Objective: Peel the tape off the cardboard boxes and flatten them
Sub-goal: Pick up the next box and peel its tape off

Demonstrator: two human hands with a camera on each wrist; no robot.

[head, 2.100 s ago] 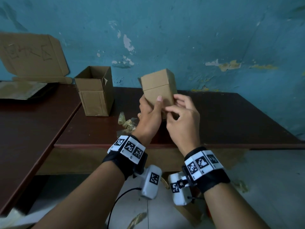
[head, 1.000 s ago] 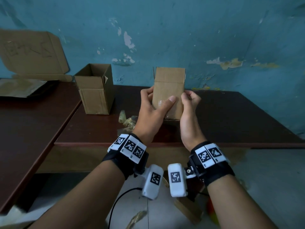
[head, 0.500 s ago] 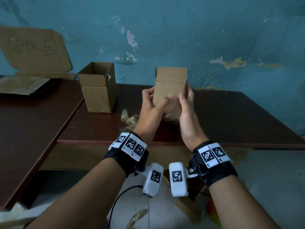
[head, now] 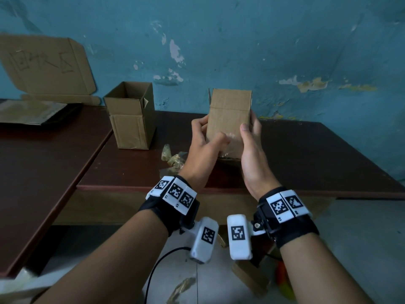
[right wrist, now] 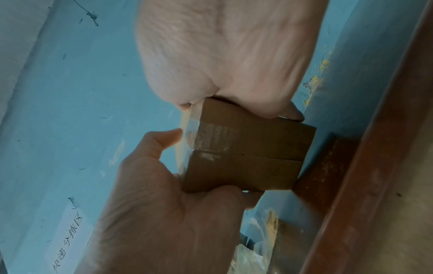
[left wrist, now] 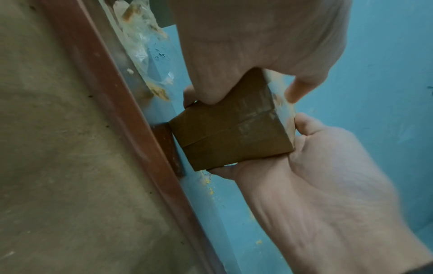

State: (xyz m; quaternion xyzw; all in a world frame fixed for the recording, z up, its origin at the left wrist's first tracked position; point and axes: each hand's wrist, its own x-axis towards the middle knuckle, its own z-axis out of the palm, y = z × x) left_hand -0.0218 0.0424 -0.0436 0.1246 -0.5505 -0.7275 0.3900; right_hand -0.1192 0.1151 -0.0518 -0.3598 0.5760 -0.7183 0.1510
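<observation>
I hold a small brown cardboard box (head: 229, 115) upright above the dark table (head: 306, 163), its top flaps standing open. My left hand (head: 205, 140) wraps its left side, with the thumb on the clear tape (head: 229, 139) low on the near face. My right hand (head: 251, 139) grips the right side, thumb on the near edge. In the left wrist view the box's underside (left wrist: 232, 137) shows tape over the flap seam, between left hand (left wrist: 246, 55) and right hand (left wrist: 323, 166). The right wrist view shows the same underside (right wrist: 248, 153), with the left thumb at the tape's edge.
A second, open cardboard box (head: 131, 119) stands on the table at the left. A heap of crumpled peeled tape (head: 173, 156) lies beside my left hand. A flat cardboard sheet (head: 43, 66) leans on the blue wall above a second table (head: 32, 163). Scraps lie on the floor.
The box has gone from tilted to upright. My right hand moved from the near face to the right side. My left thumb slid down the near face onto the tape.
</observation>
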